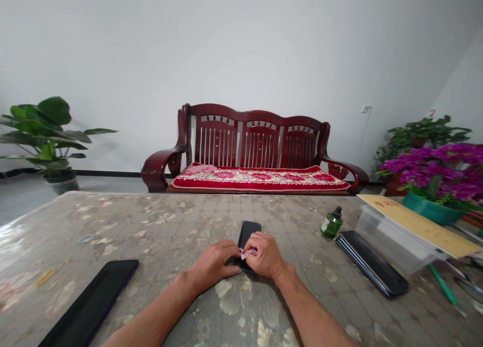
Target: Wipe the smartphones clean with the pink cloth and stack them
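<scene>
A black phone (249, 232) lies flat on the patterned table (158, 226), its near end covered by my hands. My left hand (213, 264) rests closed on the phone's near left side, fingers curled onto it. My right hand (266, 256) is closed beside it, pinching a small pink cloth (247, 253) against the phone's near edge. Both forearms reach in from the bottom of the view.
A black tablet (92, 301) lies near the left front edge. A small green bottle (332, 222), stacked dark phones (372, 262), a clear plastic box (392, 241) and a green pen (442, 284) stand at right. Purple flowers (441, 170) and a red wooden bench (256, 153) lie beyond.
</scene>
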